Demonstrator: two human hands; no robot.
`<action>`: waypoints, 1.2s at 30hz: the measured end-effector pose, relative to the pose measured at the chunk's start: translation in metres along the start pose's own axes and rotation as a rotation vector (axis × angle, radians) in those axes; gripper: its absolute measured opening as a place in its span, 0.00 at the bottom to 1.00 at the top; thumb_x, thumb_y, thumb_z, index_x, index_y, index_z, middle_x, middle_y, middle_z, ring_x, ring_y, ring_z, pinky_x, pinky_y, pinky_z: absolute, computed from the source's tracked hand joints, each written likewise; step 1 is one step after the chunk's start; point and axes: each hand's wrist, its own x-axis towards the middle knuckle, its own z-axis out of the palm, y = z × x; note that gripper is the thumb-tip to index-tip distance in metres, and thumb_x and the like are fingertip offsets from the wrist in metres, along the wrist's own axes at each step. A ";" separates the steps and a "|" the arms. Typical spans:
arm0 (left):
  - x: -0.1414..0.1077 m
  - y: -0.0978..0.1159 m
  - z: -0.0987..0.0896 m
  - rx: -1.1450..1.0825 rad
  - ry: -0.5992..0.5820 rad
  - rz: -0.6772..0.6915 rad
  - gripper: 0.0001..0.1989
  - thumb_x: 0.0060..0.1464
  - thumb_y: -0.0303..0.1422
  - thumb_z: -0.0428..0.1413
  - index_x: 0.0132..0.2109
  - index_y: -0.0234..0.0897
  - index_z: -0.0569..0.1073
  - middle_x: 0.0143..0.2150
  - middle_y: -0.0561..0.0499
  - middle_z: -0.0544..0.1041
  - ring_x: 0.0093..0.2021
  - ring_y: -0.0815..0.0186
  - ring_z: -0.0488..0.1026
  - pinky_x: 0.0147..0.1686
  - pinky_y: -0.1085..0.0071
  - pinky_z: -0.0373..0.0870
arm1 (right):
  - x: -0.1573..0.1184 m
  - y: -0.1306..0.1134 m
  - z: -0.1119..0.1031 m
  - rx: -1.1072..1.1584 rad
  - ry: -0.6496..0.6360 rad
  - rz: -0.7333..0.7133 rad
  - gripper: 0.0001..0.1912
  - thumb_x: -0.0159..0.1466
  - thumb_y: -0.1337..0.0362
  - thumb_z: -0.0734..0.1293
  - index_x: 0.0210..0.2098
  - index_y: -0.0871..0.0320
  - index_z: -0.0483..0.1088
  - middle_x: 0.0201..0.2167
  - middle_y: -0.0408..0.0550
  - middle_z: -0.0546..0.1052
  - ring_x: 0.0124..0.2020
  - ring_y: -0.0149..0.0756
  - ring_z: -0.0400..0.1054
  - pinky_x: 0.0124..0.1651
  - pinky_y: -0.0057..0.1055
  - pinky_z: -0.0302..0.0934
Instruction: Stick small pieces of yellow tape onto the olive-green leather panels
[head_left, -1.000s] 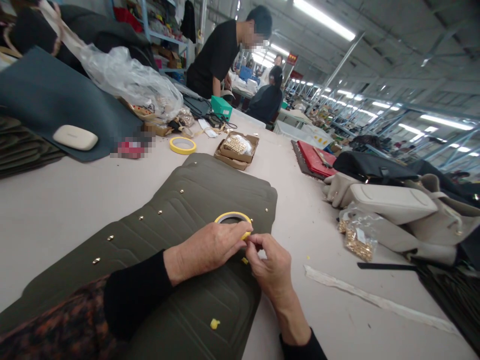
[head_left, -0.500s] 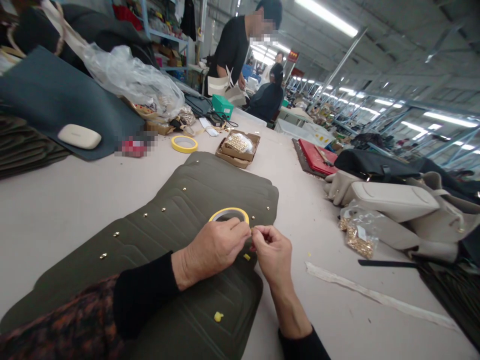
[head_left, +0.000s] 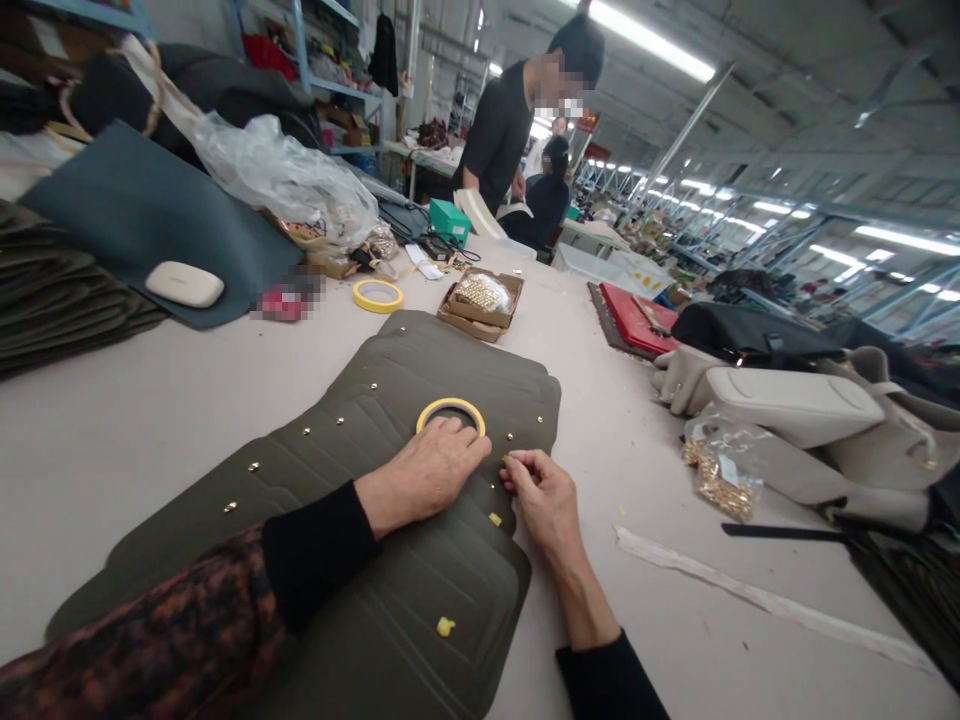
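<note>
A dark olive quilted panel [head_left: 375, 590] with small gold metal studs along it lies flat on the table. My left hand [head_left: 427, 478] rests over the panel, its fingers curled on the near edge of a roll of yellow tape [head_left: 478, 408]. Close to the panel's right edge, my right hand [head_left: 546, 502] is closed in a pinch on a tiny bit of yellow tape [head_left: 505, 460]. Below the fingertips a small yellow tape scrap [head_left: 495, 520] lies on the panel. A crumpled yellow scrap [head_left: 445, 627] sits nearer to me.
Beyond the panel are another yellow tape roll [head_left: 378, 308] and a cardboard box [head_left: 457, 318] of gold hardware. Beige bags [head_left: 795, 400] and a plastic bag of gold parts [head_left: 724, 485] lie right; stacked panels [head_left: 67, 285] stand left. A person [head_left: 491, 130] is across the table.
My hands have drawn apart. My left hand has shifted left, and its fingers now lie over the tape roll. My right hand stays near the panel's edge, still pinching.
</note>
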 end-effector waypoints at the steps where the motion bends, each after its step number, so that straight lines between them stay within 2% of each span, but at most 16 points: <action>1: -0.001 0.000 -0.002 0.000 -0.006 0.001 0.06 0.60 0.25 0.46 0.39 0.36 0.67 0.36 0.46 0.71 0.37 0.59 0.65 0.40 0.63 0.62 | 0.000 0.000 -0.001 0.008 0.002 0.003 0.15 0.58 0.54 0.67 0.34 0.61 0.73 0.27 0.48 0.78 0.29 0.35 0.74 0.34 0.31 0.69; 3: -0.004 0.000 -0.004 0.000 -0.018 -0.003 0.05 0.60 0.25 0.47 0.39 0.36 0.67 0.36 0.46 0.70 0.36 0.60 0.65 0.38 0.64 0.62 | 0.000 -0.002 -0.005 0.037 -0.016 0.028 0.15 0.57 0.54 0.68 0.33 0.61 0.73 0.26 0.47 0.77 0.28 0.35 0.73 0.33 0.30 0.69; 6: -0.010 -0.002 -0.004 -0.002 -0.046 0.006 0.06 0.59 0.23 0.46 0.40 0.35 0.66 0.36 0.47 0.70 0.34 0.61 0.65 0.36 0.65 0.61 | -0.004 -0.006 -0.011 0.046 -0.124 0.136 0.15 0.55 0.55 0.69 0.31 0.62 0.73 0.22 0.45 0.76 0.22 0.31 0.70 0.26 0.27 0.66; 9: -0.013 -0.003 -0.002 -0.010 -0.043 0.017 0.07 0.59 0.23 0.45 0.41 0.36 0.66 0.37 0.47 0.70 0.34 0.60 0.65 0.35 0.65 0.61 | -0.010 -0.010 -0.014 -0.059 -0.199 0.198 0.13 0.55 0.57 0.68 0.30 0.63 0.74 0.18 0.43 0.73 0.18 0.28 0.66 0.20 0.24 0.60; 20: -0.014 0.000 -0.006 -0.038 -0.027 0.042 0.06 0.57 0.23 0.48 0.39 0.36 0.66 0.36 0.46 0.71 0.37 0.59 0.66 0.35 0.64 0.61 | -0.012 -0.016 0.000 -0.580 -0.183 -0.190 0.10 0.58 0.66 0.62 0.26 0.56 0.75 0.24 0.44 0.79 0.26 0.35 0.72 0.30 0.29 0.60; 22: -0.014 0.000 -0.006 -0.033 -0.025 0.043 0.06 0.57 0.23 0.48 0.39 0.36 0.66 0.36 0.46 0.71 0.37 0.58 0.66 0.35 0.63 0.62 | -0.013 -0.016 -0.001 -0.649 -0.184 -0.222 0.09 0.59 0.67 0.62 0.30 0.55 0.75 0.23 0.43 0.78 0.25 0.35 0.72 0.29 0.28 0.59; 25: -0.014 -0.001 -0.005 -0.026 -0.024 0.042 0.04 0.58 0.24 0.48 0.38 0.36 0.66 0.36 0.47 0.71 0.36 0.59 0.67 0.35 0.63 0.63 | -0.014 -0.014 -0.007 -0.698 -0.138 -0.231 0.10 0.60 0.64 0.65 0.42 0.55 0.72 0.18 0.39 0.75 0.21 0.34 0.69 0.27 0.28 0.59; 26: -0.014 -0.001 -0.006 -0.025 -0.025 0.048 0.04 0.58 0.25 0.48 0.38 0.36 0.66 0.36 0.47 0.71 0.36 0.59 0.67 0.35 0.63 0.63 | -0.015 -0.013 -0.010 -0.685 -0.118 -0.248 0.11 0.60 0.63 0.65 0.43 0.56 0.71 0.19 0.39 0.74 0.20 0.34 0.69 0.27 0.28 0.59; 28: -0.015 -0.003 -0.008 -0.026 -0.030 0.064 0.04 0.58 0.26 0.48 0.39 0.36 0.66 0.36 0.47 0.72 0.36 0.59 0.67 0.35 0.64 0.63 | -0.016 -0.010 -0.016 -0.636 -0.110 -0.332 0.08 0.62 0.63 0.65 0.39 0.56 0.72 0.24 0.42 0.76 0.25 0.33 0.71 0.31 0.28 0.62; 30: -0.015 -0.004 -0.011 -0.030 -0.038 0.079 0.04 0.58 0.26 0.48 0.40 0.36 0.66 0.36 0.47 0.72 0.36 0.60 0.68 0.36 0.64 0.64 | -0.018 -0.008 -0.020 -0.621 -0.153 -0.443 0.06 0.63 0.65 0.63 0.35 0.57 0.72 0.29 0.45 0.77 0.30 0.34 0.72 0.35 0.28 0.63; 32: -0.015 -0.006 -0.013 -0.040 -0.048 0.091 0.03 0.58 0.27 0.48 0.40 0.36 0.66 0.36 0.47 0.72 0.36 0.60 0.68 0.37 0.65 0.64 | -0.018 -0.007 -0.022 -0.674 -0.229 -0.520 0.08 0.64 0.67 0.62 0.34 0.57 0.73 0.30 0.46 0.76 0.32 0.34 0.71 0.36 0.28 0.63; 36: -0.014 -0.008 -0.016 -0.065 -0.059 0.116 0.03 0.58 0.27 0.48 0.39 0.36 0.66 0.35 0.47 0.72 0.35 0.61 0.69 0.36 0.66 0.65 | -0.013 -0.009 -0.017 -0.790 -0.321 -0.543 0.10 0.64 0.70 0.61 0.33 0.57 0.74 0.29 0.47 0.76 0.32 0.35 0.71 0.37 0.29 0.63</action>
